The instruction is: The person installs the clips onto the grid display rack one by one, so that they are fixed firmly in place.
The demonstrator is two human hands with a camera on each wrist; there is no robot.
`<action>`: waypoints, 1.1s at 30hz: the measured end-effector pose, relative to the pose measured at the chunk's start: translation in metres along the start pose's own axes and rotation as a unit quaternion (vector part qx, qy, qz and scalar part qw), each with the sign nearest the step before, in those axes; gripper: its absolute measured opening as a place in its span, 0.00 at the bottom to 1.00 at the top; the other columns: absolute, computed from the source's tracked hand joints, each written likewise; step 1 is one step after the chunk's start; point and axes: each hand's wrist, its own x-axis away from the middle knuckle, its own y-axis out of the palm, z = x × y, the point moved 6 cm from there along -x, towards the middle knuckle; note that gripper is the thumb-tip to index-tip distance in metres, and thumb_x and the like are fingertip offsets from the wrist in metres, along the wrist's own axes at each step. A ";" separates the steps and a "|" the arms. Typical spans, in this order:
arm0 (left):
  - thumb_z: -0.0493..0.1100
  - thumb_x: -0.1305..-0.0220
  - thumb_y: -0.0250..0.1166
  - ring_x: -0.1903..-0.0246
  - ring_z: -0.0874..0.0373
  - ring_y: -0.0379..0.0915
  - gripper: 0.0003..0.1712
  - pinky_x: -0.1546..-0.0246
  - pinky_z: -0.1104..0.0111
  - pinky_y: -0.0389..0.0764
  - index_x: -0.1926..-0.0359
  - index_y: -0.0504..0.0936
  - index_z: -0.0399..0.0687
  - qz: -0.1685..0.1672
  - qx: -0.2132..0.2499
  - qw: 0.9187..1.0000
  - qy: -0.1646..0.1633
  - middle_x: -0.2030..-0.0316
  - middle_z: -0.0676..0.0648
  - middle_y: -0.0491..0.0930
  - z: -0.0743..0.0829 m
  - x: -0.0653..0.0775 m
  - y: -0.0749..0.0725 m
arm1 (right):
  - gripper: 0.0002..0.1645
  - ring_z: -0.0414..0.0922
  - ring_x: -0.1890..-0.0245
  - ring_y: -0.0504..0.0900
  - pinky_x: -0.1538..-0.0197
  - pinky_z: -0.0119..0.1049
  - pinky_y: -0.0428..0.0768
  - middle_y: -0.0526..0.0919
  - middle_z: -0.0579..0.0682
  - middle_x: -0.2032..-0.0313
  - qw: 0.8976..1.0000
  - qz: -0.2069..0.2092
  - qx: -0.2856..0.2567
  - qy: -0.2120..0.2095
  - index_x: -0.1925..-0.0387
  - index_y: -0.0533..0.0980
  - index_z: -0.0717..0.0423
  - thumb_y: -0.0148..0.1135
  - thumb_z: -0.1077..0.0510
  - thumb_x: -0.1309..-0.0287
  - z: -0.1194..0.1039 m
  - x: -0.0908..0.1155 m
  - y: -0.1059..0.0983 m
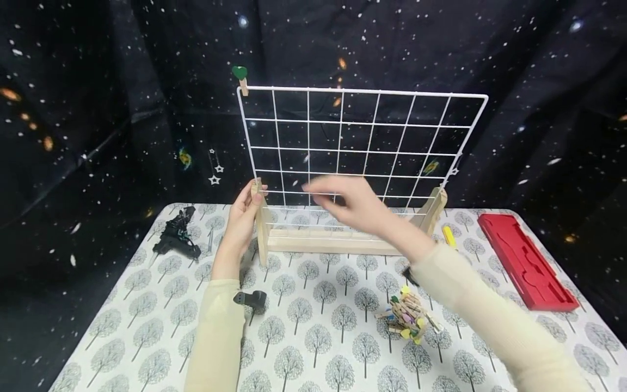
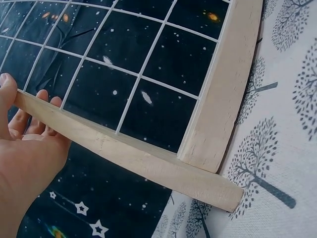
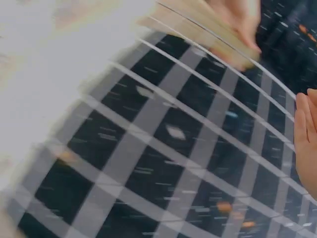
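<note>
Apparently at a steadying step, judging from the head view: gripping the left wooden upright (image 1: 263, 234) near its top with the left hand (image 1: 240, 223). Holding the right hand (image 1: 350, 201) in front of the white wire grid (image 1: 368, 152), with fingers loosely bent, thumb apart from forefinger, and nothing visible between. Cannot tell, for blur, whether touching the wires. Can see the grid standing between that upright and the right wooden upright (image 1: 433, 212), with one green heart clothespin (image 1: 243, 83) on its top left corner; can see a heap of clothespins (image 1: 409, 317) on the tree-print cloth (image 1: 294, 340), just beside the right sleeve (image 1: 480, 305).

From the left wrist view, showing that left grip closer: pinching the wood between thumb and fingers.

From the right wrist view, badly smeared, showing right-hand fingers at the edge, fairly straight, side by side, holding nothing visible.

Probably calls next for a firm left grip and careful clearance of the wires; for any further clip, would call for picking one pin from the heap.
</note>
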 end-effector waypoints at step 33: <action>0.51 0.37 0.47 0.41 0.53 0.56 0.30 0.38 0.61 0.55 0.36 0.53 0.53 -0.005 -0.018 1.000 0.000 0.43 0.48 0.64 -0.002 0.005 -0.004 | 0.16 0.39 0.62 0.76 0.61 0.36 0.78 0.76 0.45 0.61 0.959 -0.205 0.089 0.174 0.60 0.77 0.51 0.61 0.66 0.54 0.058 0.267 0.014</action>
